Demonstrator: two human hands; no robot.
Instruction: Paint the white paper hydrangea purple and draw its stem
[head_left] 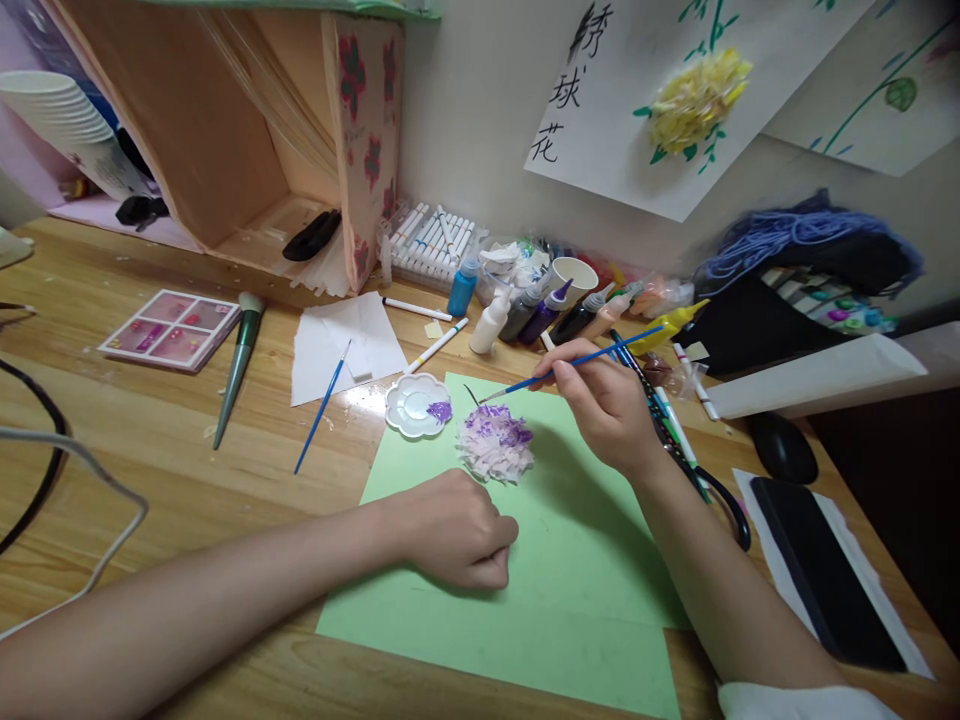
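Note:
My right hand (600, 405) pinches a thin blue paintbrush (574, 358), its tip just above the far edge of a pale paper flower (499, 460). Purple paint colours the upper part of the flower, while its lower petals look whitish pink. Beneath it lies a green sheet of paper (570, 625). My left hand (465, 530) rests closed in a fist on the sheet, just below the flower, and no object shows in it. To the flower's left sits a white flower-shaped palette (401, 405) with a dab of purple paint (440, 411).
Another blue brush (322, 415) and a torn white paper (315, 350) lie left of the palette. Paint bottles (491, 322), markers (435, 235) and a paper cup (576, 275) crowd the back. A black phone (825, 570) lies at right; a large makeup brush (238, 370) is at left.

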